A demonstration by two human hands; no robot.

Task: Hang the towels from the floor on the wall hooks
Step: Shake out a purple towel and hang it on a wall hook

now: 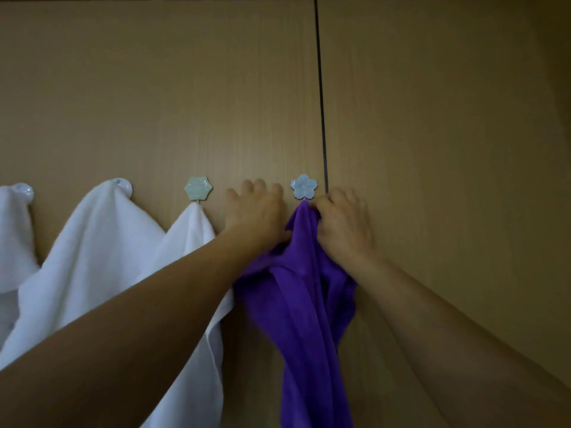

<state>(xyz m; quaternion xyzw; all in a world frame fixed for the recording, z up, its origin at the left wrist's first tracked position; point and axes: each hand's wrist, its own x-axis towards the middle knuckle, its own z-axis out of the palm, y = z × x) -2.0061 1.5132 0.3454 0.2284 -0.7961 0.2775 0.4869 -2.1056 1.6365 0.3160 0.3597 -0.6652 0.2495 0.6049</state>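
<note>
A purple towel (304,304) hangs down from its top corner, which sits right under a pale blue flower-shaped hook (304,186). My right hand (344,225) grips the towel's top folds just right of the hook. My left hand (255,211) is beside the hook on the left, fingers spread against the wooden wall, its heel touching the purple cloth. A white towel (191,273) hangs from a green flower hook (198,188). Further left hang two more white towels (92,257), (14,236), each on its own round hook.
The hooks sit in a row on a brown wooden panel wall (432,118). A dark vertical seam (320,97) runs down to just right of the blue hook. To the right of the seam the panel has no hooks.
</note>
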